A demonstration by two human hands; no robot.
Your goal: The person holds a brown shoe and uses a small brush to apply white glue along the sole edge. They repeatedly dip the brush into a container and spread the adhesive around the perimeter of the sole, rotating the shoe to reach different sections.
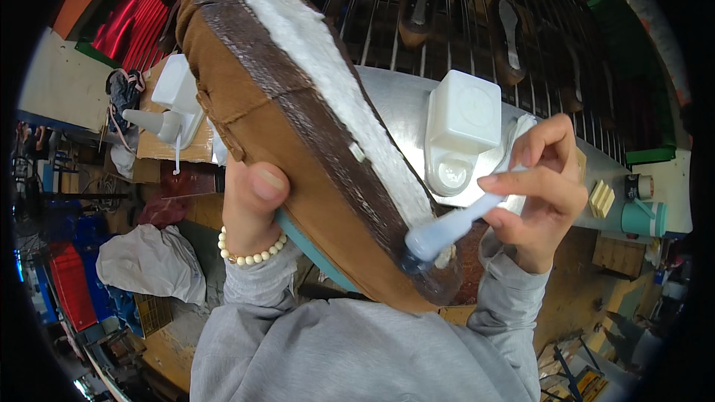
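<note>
A brown suede shoe upper (pixel 242 134) is tilted across the middle, its underside turned up. Around that underside runs a dark brown, glossy border (pixel 257 67), with a white fibrous strip (pixel 313 59) along the centre. My left hand (pixel 257 190) grips the shoe upper by its left side, thumb in front and the other fingers hidden behind it. In my right hand (pixel 544 186), a brush (pixel 454 227) with a pale bluish plastic handle is pinched between thumb and fingers. Its dark tip touches the border at the lower right end of the underside.
Beyond the shoe upper, a white plastic dispenser (pixel 463 115) with a small cup stands on a metal ledge (pixel 387 93). Another white dispenser (pixel 175 85) is at left. A rack of metal rods (pixel 462 15) carries several shoes. A teal container (pixel 643 218) sits at far right.
</note>
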